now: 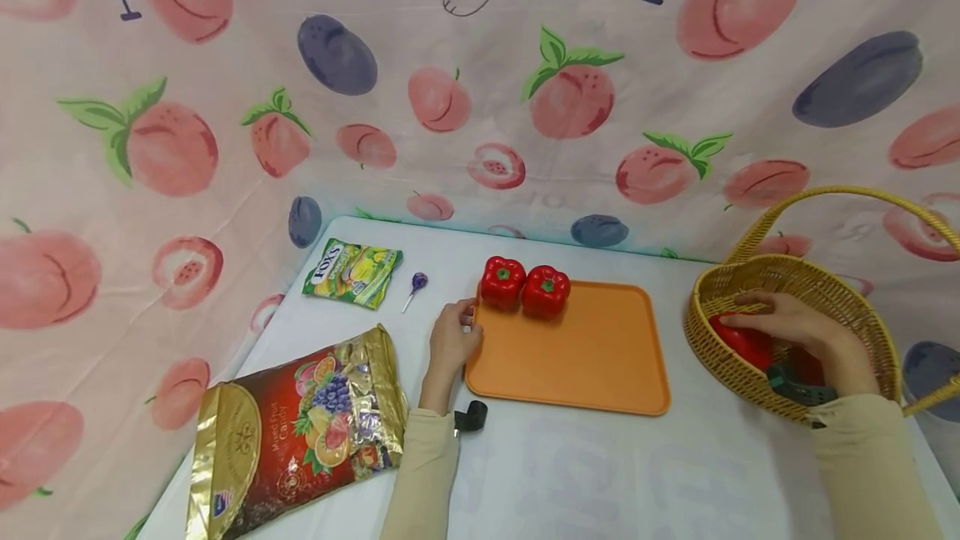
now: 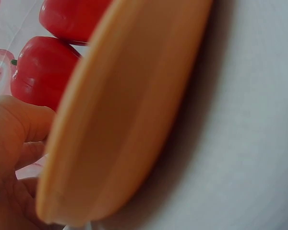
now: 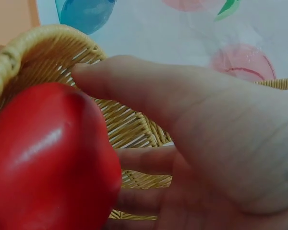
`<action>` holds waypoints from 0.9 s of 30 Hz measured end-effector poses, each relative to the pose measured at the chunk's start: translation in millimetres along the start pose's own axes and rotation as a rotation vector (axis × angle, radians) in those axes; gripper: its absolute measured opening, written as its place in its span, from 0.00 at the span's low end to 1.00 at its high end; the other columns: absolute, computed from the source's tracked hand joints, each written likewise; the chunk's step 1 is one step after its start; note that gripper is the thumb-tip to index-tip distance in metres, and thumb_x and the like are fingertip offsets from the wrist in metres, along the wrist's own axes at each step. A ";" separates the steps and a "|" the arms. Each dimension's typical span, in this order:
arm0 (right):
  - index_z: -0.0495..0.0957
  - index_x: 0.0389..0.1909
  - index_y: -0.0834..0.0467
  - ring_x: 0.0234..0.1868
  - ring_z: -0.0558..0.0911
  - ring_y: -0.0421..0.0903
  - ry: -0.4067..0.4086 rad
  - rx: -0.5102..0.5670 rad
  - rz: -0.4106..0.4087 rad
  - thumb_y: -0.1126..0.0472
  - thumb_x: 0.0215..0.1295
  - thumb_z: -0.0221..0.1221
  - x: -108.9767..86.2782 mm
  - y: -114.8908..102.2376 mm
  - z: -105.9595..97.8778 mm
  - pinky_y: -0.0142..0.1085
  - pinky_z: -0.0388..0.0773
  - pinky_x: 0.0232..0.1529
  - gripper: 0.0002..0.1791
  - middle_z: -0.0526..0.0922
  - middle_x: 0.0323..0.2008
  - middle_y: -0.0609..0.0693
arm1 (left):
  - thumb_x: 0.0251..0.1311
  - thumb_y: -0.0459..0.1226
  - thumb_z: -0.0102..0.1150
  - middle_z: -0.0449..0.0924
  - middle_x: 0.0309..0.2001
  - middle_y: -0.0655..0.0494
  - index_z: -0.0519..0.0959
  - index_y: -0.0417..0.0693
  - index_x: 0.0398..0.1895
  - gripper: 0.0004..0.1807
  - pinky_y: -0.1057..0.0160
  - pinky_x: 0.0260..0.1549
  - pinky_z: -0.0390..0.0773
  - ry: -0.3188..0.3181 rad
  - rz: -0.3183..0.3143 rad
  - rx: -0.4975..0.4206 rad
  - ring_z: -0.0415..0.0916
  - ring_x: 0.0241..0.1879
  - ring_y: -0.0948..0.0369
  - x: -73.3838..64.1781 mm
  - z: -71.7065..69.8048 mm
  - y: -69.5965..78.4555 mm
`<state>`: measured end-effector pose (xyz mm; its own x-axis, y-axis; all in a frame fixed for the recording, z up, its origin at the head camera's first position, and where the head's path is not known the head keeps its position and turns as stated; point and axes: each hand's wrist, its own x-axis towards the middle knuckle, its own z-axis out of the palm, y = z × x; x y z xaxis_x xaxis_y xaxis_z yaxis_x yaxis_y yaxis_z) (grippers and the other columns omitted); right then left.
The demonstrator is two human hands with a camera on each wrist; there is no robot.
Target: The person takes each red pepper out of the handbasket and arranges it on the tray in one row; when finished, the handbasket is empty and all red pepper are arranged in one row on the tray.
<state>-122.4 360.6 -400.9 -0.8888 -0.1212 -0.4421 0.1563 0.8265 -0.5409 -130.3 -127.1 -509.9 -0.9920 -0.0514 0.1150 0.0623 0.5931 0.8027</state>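
Note:
My left hand (image 1: 453, 340) holds the left rim of an orange tray (image 1: 592, 357), thumb and fingers at its edge. Two red bell peppers (image 1: 546, 292) sit side by side in the tray's far left corner. Over at the right, my right hand (image 1: 795, 325) reaches into a wicker basket (image 1: 701, 332) at a red bell pepper (image 3: 48, 153). In the right wrist view the thumb stands apart above this pepper, and the fingers stretch out straight, partly hidden behind it. More red (image 1: 808, 367) shows in the basket beneath the right wrist.
Left of the tray lie a green candy packet (image 1: 352, 273), a purple lollipop (image 1: 418, 282) and a large red and gold candy bag (image 1: 300, 432). The basket's tall handle (image 1: 847, 192) arches over its far side. Behind the white table (image 1: 600, 473) hangs a fruit-print cloth (image 1: 465, 40).

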 end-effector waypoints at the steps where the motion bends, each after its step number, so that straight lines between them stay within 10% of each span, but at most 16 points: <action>1: 0.54 0.69 0.74 0.57 0.68 0.68 -0.002 -0.001 -0.002 0.38 0.68 0.54 -0.6 0.5 0.4 0.57 0.73 0.53 0.48 0.62 0.62 0.77 | 0.55 0.29 0.60 0.79 0.44 0.47 0.79 0.41 0.57 0.23 0.53 0.43 0.76 0.000 0.001 0.001 0.77 0.42 0.53 -0.1 0.1 -0.3; 9: 0.61 0.66 0.74 0.54 0.73 0.63 0.013 -0.006 -0.038 0.42 0.67 0.57 -2.3 2.4 3.0 0.42 0.76 0.46 0.43 0.68 0.59 0.74 | 0.55 0.29 0.60 0.79 0.44 0.47 0.79 0.41 0.56 0.23 0.52 0.44 0.76 0.005 0.011 -0.006 0.77 0.42 0.53 0.0 0.2 -1.4; 27: 0.54 0.70 0.72 0.56 0.70 0.67 0.152 0.102 -0.011 0.38 0.66 0.57 -9.3 -7.0 3.1 0.54 0.76 0.50 0.49 0.63 0.62 0.77 | 0.55 0.29 0.60 0.79 0.44 0.46 0.79 0.40 0.57 0.23 0.53 0.44 0.76 0.005 0.006 -0.001 0.77 0.42 0.53 1.3 0.9 -0.1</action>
<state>-113.9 354.3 -395.2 -0.9442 -0.0392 -0.3270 0.1823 0.7648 -0.6180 -131.6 -126.5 -510.3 -0.9911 -0.0521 0.1227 0.0682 0.5922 0.8029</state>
